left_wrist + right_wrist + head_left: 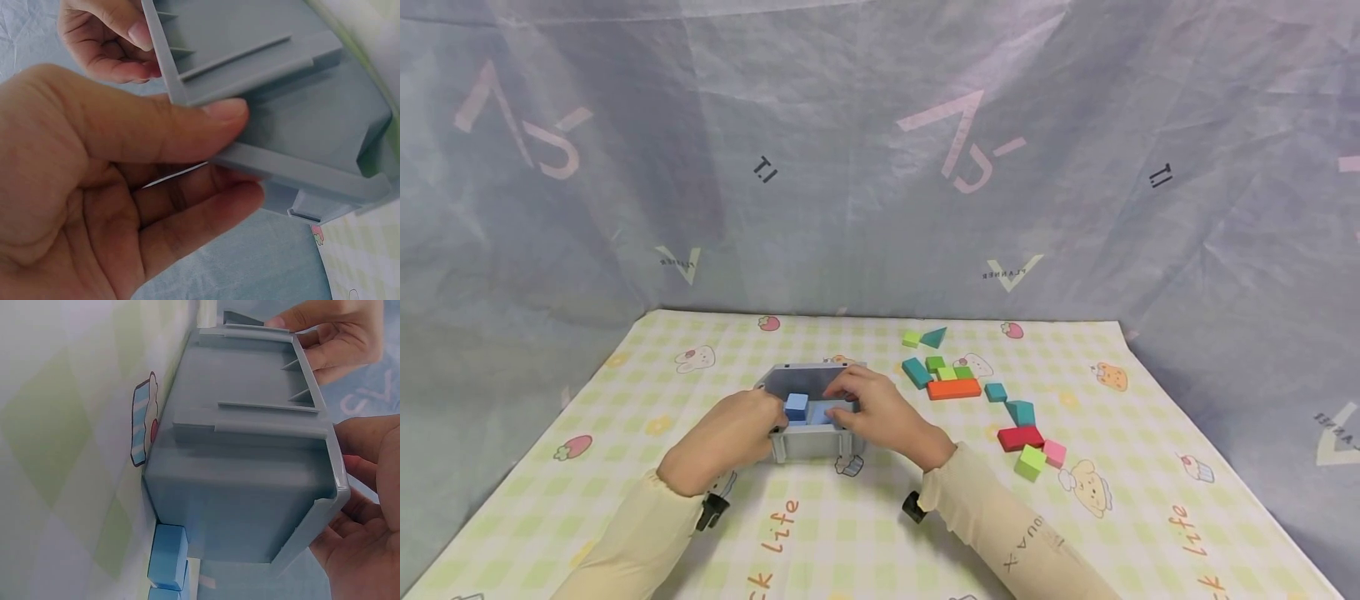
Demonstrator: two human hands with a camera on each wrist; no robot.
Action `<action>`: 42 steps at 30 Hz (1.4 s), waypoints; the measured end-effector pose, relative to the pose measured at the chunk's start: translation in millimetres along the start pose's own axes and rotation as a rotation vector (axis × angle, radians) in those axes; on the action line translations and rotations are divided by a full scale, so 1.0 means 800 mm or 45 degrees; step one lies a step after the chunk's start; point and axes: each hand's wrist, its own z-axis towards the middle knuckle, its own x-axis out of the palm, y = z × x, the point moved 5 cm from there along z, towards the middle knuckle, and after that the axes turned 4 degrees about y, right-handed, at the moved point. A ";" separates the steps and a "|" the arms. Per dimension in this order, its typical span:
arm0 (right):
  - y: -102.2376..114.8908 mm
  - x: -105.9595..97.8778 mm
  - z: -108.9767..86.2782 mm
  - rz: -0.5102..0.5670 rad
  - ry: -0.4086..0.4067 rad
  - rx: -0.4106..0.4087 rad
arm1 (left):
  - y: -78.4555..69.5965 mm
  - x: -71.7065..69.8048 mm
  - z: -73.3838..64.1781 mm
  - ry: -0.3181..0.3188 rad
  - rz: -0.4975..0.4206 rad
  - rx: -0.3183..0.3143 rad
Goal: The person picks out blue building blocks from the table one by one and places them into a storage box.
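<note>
A grey plastic bin (811,447) stands on the table in the head view. My left hand (730,432) grips its near-left rim; in the left wrist view the thumb presses outside, with fingers on the other side of the wall. A blue cube (797,405) sits inside the bin, and a flatter blue surface (822,414) shows to its right. My right hand (880,410) reaches over the right rim, thumb and forefinger apart above the inside. In the right wrist view, the bin wall hides the right fingertips (369,494) partly.
Right of the bin lie loose blocks: an orange bar (954,389), a red bar (1020,438), a pink cube (1055,453), a lime cube (1030,462) and several teal and green pieces. Behind the table hangs a grey curtain (850,208). A checked cloth (647,375) covers the table.
</note>
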 end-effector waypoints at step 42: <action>-0.024 -0.066 -0.006 0.017 -0.073 0.088 | -0.001 -0.001 0.000 -0.011 -0.019 -0.010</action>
